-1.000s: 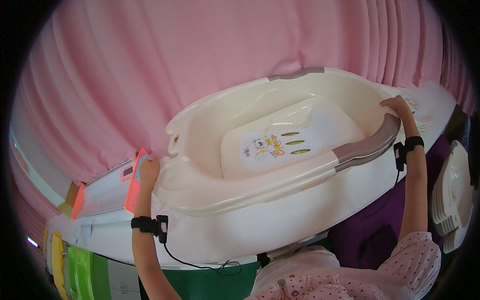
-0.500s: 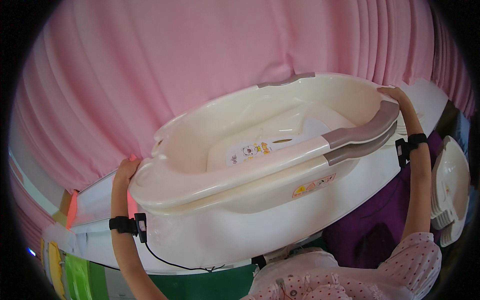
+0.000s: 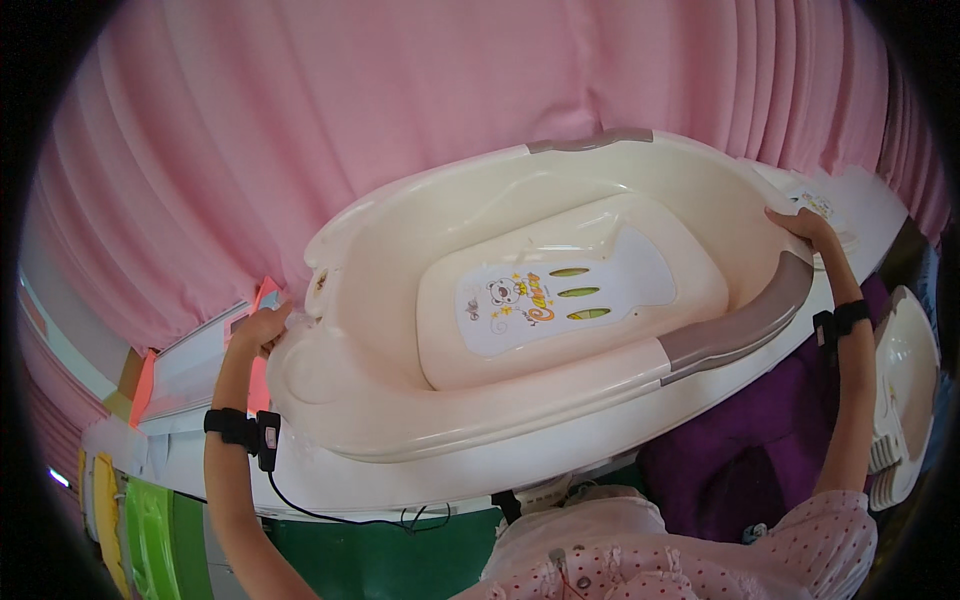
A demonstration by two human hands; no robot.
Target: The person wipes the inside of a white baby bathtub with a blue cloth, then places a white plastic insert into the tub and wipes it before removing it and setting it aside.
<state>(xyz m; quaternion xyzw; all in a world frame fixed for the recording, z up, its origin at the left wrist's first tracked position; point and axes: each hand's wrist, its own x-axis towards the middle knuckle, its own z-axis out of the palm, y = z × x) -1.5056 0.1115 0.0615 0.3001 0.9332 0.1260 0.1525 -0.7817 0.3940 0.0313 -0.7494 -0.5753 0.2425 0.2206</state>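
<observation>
Bathtub [image 3: 530,235] out over the white bench [image 3: 400,490], just in front of the pink curtain [image 3: 400,90]! Gripped at one end by the left hand [image 3: 262,325], at the opposite rim by the right hand [image 3: 803,226] (gray grip strip [image 3: 740,325] just beside), fingers [image 3: 780,214] of both tight on it. Inside, bear print [image 3: 505,290] next to three green slots [image 3: 578,292]!

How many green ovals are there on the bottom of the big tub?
3, inside the tub: a far oval, a middle oval and a near oval. None there looks hidden.
</observation>
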